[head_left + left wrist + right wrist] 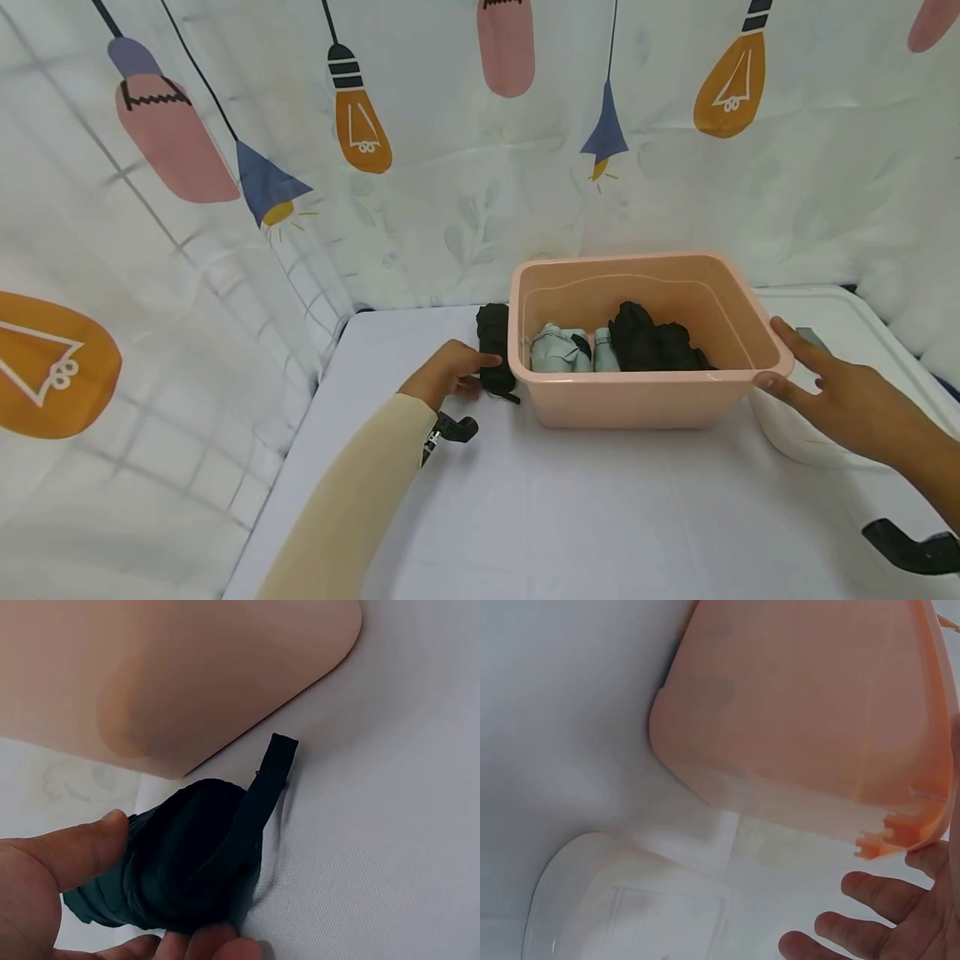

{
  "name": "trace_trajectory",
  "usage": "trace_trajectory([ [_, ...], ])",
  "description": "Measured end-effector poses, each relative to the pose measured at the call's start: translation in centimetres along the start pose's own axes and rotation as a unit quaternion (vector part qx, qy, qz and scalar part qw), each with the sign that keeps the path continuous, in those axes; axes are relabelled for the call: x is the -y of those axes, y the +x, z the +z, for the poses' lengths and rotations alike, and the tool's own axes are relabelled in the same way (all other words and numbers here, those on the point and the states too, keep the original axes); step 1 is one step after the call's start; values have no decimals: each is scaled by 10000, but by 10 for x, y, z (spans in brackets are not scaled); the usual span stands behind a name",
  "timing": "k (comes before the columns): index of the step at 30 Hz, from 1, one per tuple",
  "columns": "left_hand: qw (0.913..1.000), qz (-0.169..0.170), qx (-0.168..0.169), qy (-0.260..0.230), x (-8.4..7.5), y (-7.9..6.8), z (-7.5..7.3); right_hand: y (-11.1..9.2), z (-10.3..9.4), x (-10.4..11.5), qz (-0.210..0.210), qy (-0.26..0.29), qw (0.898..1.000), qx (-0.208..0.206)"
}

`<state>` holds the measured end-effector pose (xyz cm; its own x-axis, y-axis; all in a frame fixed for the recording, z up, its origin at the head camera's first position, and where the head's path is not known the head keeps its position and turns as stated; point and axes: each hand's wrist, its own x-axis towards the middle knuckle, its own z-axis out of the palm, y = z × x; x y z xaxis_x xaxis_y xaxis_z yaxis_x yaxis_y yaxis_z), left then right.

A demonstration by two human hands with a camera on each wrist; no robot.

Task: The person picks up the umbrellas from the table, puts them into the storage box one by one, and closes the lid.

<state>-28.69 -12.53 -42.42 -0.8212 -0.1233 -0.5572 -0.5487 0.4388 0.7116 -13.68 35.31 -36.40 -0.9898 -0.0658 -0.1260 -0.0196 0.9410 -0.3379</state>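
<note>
In the head view my left hand [455, 367] grips a dark fabric roll [492, 342] that stands on the table against the left side of a peach plastic bin [615, 400]. The left wrist view shows the thumb on one side of the dark roll [187, 862] and curled fingertips on the other, with a flat strap sticking out from its end. My right hand [855, 404] rests at the bin's right front corner, its thumb at the rim. Seen from the right wrist, its fingers [870, 900] are spread, fairly straight, beside the rim.
Inside the bin lie pale grey-green bundles [558, 348] and black fabric bundles [660, 342]. A white lid-like tray [825, 300] lies right of the bin, partly behind my right hand. A patterned curtain [465, 208] hangs along the table's back and left.
</note>
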Motion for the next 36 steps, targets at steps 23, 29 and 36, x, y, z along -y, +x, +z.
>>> trace_trajectory([
  [23, 9969, 78, -278, 728, -10, 0, 3, -1, -1, 2, 6, 4, 10000, -40],
  [29, 9952, 326, -211, 900, -11, -2, 2, -2, -2, 1, -29, -17, 10000, -33],
  [36, 9964, 99, 662, 518, -4, -8, -8, -2, -1, 2, -33, -22, 10000, -79],
])
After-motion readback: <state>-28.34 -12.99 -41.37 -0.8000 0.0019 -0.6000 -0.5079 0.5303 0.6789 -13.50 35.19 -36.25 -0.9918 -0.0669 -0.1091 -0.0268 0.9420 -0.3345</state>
